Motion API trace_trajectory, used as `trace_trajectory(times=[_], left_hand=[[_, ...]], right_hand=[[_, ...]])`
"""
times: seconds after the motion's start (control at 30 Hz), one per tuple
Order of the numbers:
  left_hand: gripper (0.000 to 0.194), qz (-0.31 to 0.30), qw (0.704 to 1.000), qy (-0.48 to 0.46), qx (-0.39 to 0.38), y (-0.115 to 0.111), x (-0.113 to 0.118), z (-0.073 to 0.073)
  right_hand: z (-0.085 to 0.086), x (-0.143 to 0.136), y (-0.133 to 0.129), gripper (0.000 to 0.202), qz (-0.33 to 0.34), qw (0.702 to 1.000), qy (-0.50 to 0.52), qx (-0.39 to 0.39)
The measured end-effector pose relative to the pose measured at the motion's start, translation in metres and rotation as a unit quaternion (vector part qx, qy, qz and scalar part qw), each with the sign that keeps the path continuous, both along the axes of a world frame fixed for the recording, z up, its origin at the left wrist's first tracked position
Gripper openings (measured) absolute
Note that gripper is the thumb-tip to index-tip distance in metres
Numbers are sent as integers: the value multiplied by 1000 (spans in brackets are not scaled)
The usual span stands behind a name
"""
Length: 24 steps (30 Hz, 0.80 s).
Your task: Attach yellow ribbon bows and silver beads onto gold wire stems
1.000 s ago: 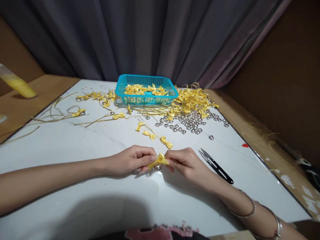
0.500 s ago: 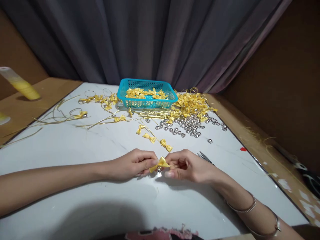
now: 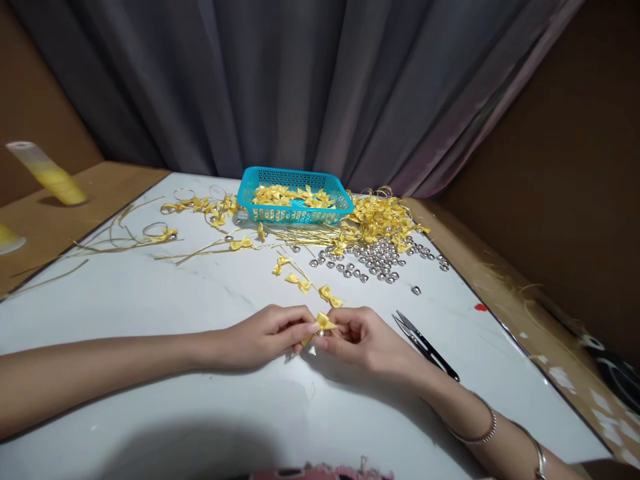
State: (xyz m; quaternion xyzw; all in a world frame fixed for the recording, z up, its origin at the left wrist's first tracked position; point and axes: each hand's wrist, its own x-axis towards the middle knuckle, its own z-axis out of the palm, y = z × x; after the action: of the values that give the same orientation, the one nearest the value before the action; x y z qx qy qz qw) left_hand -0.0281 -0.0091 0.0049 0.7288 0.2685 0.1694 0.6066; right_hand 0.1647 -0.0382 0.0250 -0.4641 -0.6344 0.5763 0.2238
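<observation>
A yellow ribbon bow [image 3: 325, 322] with a small silver bell or bead under it is held between my two hands, just above the white table. My left hand [image 3: 273, 337] pinches the bow's left side between thumb and fingers. Closed at the right side of the bow, my right hand [image 3: 363, 339] pinches it close to the silver piece, which the fingers partly cover. Just beyond my hands lie three loose yellow bows [image 3: 299, 283] and a thin gold cord. Black thread snips [image 3: 427, 345] rest right of my right hand.
A blue basket [image 3: 295, 215] of yellow bows stands at the back. Right of it are a heap of bows with gold cords [image 3: 383, 217] and many silver pieces [image 3: 377, 257]. More cords and bows lie left. A yellow ribbon roll [image 3: 57, 183] is at far left.
My right hand has moved left, closer to the bow and silver piece. The view has shifted slightly, and more of the snips now shows beside my right wrist.
</observation>
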Motion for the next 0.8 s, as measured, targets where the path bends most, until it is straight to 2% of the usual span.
trace_trajectory(times=[0.13,0.23,0.3,0.43,0.6,0.8], left_hand=[[27,15,1000,3,9,0,1,1],[27,27,1000,5,-7,1,1,0],[28,35,999,1,-40,1,0,-2],[29,42,992,-32,-112,2,-1,-5],[28,30,989,-49,-136,3,-1,-6],[31,11,988,-44,-149,4,0,-3]], right_hand=[[-2,-3,-3,37,-5,995,-50,91],[-2,-2,-2,37,0,990,-62,128],[0,2,0,34,18,990,-65,124],[2,13,7,25,67,995,-32,64],[-1,19,11,31,61,997,27,46],[-5,14,10,37,22,986,-10,164]])
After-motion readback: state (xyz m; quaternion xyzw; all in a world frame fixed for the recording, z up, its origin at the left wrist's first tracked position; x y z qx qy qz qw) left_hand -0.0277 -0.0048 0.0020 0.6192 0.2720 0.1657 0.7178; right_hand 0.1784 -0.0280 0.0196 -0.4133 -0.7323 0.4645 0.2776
